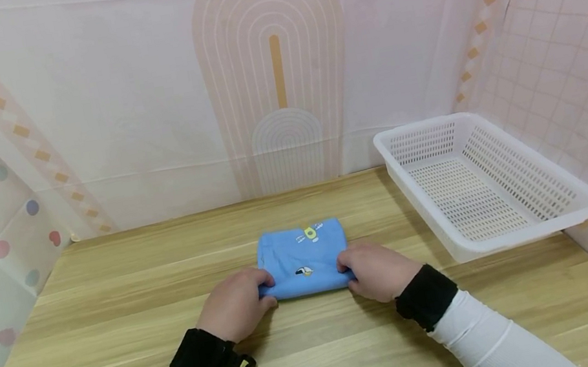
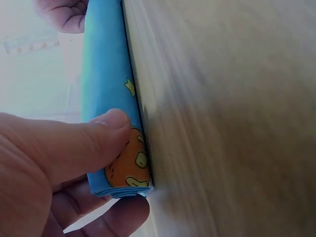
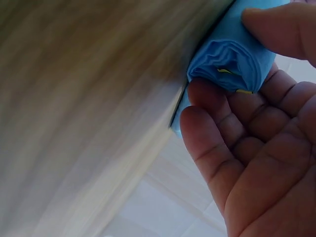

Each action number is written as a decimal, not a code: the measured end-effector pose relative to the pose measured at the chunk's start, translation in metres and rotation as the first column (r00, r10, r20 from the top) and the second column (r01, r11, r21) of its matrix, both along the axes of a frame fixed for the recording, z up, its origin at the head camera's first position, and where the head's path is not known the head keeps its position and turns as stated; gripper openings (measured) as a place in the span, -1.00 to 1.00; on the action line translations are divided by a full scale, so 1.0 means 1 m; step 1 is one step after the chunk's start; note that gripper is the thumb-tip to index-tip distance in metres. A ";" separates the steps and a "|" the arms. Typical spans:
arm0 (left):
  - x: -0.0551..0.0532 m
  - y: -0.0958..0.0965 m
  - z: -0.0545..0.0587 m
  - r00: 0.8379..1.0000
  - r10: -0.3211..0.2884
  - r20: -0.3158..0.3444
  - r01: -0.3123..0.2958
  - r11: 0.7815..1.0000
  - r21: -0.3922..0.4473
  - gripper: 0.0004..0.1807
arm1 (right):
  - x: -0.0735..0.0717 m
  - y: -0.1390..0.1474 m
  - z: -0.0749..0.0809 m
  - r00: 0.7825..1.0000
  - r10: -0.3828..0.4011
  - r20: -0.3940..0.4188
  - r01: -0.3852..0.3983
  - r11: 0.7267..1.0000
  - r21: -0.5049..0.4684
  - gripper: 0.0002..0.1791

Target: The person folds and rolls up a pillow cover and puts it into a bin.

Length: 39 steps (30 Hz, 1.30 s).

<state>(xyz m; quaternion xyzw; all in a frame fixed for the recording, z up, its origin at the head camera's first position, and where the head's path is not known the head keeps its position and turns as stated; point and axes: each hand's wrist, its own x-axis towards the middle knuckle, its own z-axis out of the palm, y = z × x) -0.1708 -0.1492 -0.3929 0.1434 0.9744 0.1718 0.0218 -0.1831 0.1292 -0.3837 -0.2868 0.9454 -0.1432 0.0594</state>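
Observation:
A blue printed cloth (image 1: 297,255) lies folded on the wooden table, its near edge rolled into a thick fold. My left hand (image 1: 236,302) grips the left end of that roll; in the left wrist view the thumb presses the cloth (image 2: 106,64) beside an orange printed figure, with fingers curled at its end. At the opposite end, my right hand (image 1: 380,270) pinches the roll. The right wrist view shows the layered spiral end of the cloth (image 3: 232,54) between thumb and fingers. What the print shows is only partly visible.
A white perforated plastic basket (image 1: 435,211) stands at the back right of the table (image 1: 141,289), with nothing seen inside it. Patterned sheets (image 1: 138,106) hang behind and along both sides. A black band with a small device circles the left wrist (image 1: 204,360).

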 end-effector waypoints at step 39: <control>0.000 -0.003 -0.002 0.996 -0.085 -0.007 0.085 0.996 -0.006 -0.76 | 0.000 0.001 0.001 0.993 -0.045 0.107 0.050 0.997 -0.052 -0.93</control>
